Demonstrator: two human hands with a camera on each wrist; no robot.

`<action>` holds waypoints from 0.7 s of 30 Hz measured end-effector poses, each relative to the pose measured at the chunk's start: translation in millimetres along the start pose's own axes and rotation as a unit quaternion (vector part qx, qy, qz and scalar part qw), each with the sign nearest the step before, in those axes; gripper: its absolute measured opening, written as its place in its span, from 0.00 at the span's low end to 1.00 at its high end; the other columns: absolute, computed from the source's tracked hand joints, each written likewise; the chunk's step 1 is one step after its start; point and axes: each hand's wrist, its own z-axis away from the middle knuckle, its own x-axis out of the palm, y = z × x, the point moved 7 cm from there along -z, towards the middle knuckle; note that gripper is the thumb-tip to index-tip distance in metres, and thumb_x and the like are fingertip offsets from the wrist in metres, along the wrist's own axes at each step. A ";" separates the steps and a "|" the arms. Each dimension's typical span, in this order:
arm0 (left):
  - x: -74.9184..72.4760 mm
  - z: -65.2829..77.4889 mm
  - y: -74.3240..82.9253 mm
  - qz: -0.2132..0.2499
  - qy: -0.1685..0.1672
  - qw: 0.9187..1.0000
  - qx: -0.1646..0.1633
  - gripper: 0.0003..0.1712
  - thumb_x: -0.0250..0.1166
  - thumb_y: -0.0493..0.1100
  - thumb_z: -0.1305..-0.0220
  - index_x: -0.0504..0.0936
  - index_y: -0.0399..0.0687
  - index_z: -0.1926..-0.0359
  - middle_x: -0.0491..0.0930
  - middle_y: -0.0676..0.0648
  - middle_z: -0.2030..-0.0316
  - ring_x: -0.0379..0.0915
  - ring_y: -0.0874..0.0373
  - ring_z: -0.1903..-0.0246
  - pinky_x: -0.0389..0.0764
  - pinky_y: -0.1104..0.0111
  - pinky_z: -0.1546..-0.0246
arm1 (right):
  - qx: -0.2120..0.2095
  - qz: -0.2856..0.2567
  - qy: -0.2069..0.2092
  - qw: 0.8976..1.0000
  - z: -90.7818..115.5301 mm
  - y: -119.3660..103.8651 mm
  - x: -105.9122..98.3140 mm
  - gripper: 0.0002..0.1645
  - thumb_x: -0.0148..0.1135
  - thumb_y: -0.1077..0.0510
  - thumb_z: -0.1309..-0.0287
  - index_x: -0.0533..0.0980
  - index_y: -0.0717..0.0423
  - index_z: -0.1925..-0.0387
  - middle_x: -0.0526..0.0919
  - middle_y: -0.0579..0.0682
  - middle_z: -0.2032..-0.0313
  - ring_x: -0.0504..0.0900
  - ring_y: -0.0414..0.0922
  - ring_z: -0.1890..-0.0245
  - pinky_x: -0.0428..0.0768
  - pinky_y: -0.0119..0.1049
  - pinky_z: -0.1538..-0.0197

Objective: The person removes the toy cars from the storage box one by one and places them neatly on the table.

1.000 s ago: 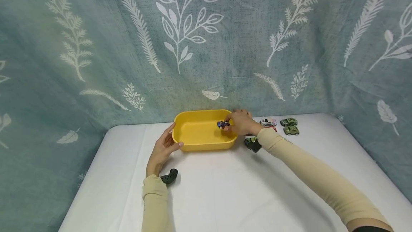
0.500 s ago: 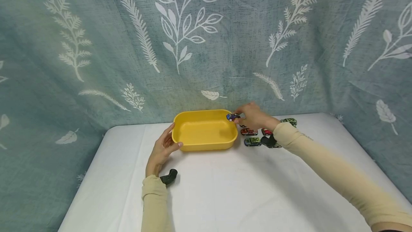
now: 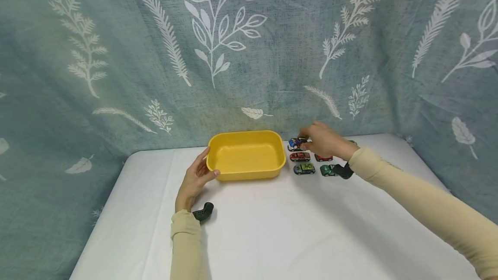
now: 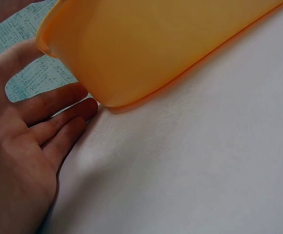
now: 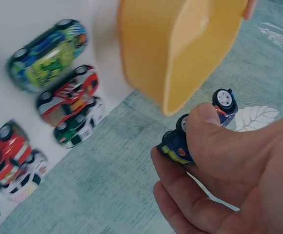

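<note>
In the head view a yellow plastic tub [image 3: 249, 175] stands near the table's back edge, nothing visible inside. My left hand [image 3: 194, 182] holds its left end, thumb at the front and fingers round the side; the left wrist view shows fingertips against the tub wall [image 4: 131, 53]. To the right of the tub, my right hand [image 3: 324, 140] pinches a small blue toy car [image 3: 295, 143] between thumb and fingers. The right wrist view shows this toy car [image 5: 175, 148] tilted, wheels visible, beside the tub's rim and above the other cars' level.
Right of the tub several toy cars lie in rows: a red one [image 3: 300, 157], a yellow-green and blue one [image 3: 304, 169], a green one [image 3: 327, 170] and another red one [image 3: 324, 158]. A white cloth [image 3: 249, 228] covers the table. A patterned curtain [image 3: 288, 55] hangs behind.
My right hand has carried the blue toy car out from over the tub, rightward past its rim to above the rows of cars. The left hand keeps its hold on the tub.
</note>
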 end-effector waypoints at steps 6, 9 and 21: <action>0.0 -0.5 -1.8 -0.002 0.001 1.000 0.001 0.52 0.78 0.39 0.38 0.64 0.71 0.19 0.69 0.40 0.24 0.64 0.45 0.24 0.61 0.52 0.19 | 0.007 0.004 -0.015 1.000 16.9 10.2 1.5 0.19 0.72 0.59 0.33 0.85 0.65 0.45 0.90 0.59 0.51 0.85 0.57 0.51 0.86 0.55 0.48; -0.3 -0.3 -1.5 -0.002 0.002 1.000 0.003 0.52 0.77 0.39 0.37 0.64 0.70 0.18 0.68 0.39 0.23 0.64 0.45 0.24 0.61 0.51 0.19 | 0.010 -0.007 -0.026 1.000 24.2 18.8 0.3 0.19 0.71 0.59 0.32 0.85 0.67 0.44 0.90 0.60 0.51 0.85 0.59 0.49 0.86 0.56 0.48; 0.2 -0.8 0.9 0.003 0.001 1.000 0.003 0.51 0.78 0.39 0.37 0.64 0.70 0.19 0.69 0.41 0.24 0.65 0.46 0.24 0.61 0.52 0.19 | 0.022 -0.026 -0.053 0.998 53.2 74.7 -4.4 0.23 0.70 0.60 0.32 0.82 0.74 0.43 0.89 0.65 0.52 0.89 0.55 0.57 0.88 0.56 0.53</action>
